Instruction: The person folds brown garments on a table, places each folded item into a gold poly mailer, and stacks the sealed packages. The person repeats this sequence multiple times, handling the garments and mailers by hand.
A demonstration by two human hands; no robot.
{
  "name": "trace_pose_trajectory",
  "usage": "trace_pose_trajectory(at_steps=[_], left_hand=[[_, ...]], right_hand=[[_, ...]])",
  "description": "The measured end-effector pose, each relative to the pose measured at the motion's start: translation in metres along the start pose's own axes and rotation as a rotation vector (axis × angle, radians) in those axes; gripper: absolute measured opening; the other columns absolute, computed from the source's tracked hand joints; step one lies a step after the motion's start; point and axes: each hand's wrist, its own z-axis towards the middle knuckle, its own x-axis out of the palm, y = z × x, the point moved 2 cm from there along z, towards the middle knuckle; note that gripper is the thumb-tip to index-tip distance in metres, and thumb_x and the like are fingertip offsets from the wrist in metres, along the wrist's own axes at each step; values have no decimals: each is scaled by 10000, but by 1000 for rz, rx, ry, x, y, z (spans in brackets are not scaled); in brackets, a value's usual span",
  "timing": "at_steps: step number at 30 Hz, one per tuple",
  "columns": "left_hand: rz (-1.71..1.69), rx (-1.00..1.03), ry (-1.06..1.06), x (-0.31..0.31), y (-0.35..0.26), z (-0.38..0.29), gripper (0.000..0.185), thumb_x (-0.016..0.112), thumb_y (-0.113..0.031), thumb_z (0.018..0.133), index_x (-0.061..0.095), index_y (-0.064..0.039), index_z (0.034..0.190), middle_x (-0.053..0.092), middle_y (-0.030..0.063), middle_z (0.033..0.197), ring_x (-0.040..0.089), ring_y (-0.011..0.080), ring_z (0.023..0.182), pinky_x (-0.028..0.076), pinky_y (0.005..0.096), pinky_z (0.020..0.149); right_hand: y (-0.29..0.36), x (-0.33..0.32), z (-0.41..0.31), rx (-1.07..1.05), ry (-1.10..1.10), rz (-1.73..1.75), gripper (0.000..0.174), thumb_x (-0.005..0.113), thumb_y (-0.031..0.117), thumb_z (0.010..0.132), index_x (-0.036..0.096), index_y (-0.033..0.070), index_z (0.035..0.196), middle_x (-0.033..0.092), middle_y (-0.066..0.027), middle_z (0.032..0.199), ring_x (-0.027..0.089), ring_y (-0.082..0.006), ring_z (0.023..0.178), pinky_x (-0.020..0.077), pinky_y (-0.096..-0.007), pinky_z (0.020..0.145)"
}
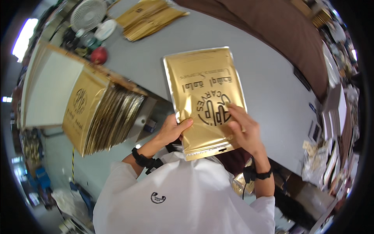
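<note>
A gold foil pouch (204, 96) with black printing and a hang hole is raised in front of my chest, over the near edge of the table. My left hand (175, 128) grips its left edge, the thumb lying on the front face. Over the right side of the pouch, my right hand (245, 125) has its fingers apart, and the fingertips lie at the printed emblem. Whether those fingertips press on the foil or hover just above it is hard to tell. Both wrists wear black straps.
Many similar gold pouches (87, 108) stand packed at the left. Flat gold pouches (152, 17) lie at the grey table's (131, 58) far side. A white fan (89, 14), a plastic bottle (90, 41) and a red round object (99, 55) sit far left. Brown cloth (280, 32) borders the back.
</note>
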Motion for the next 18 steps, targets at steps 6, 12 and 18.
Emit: trace_pose_trajectory(at_steps=[6,12,18], left_hand=[[144,474,-717,-31,-10,-40,329,650,-295,1067,698,27,1116,705,9,972,603,81,866,510,279,744],[0,667,-1481,-118,-21,-72,368,637,-325,1077,626,38,1135,666,49,1021,598,117,846,524,282,750],[-288,667,-1495,-190,-32,-95,381,613,-317,1086,602,56,1164,688,109,1019,665,169,841,606,320,758]], right_hand=[[-8,-13,-6,143,-161,6,220,648,136,1039,748,2,1182,765,-165,1117,733,-290,1022,570,-369,902],[-18,1,-20,81,-105,-82,168,696,102,1005,769,22,1134,765,-152,1043,710,-295,949,565,-371,840],[-24,1,-17,56,-87,-105,196,680,152,1026,766,7,1126,770,-155,1033,712,-280,931,561,-352,840]])
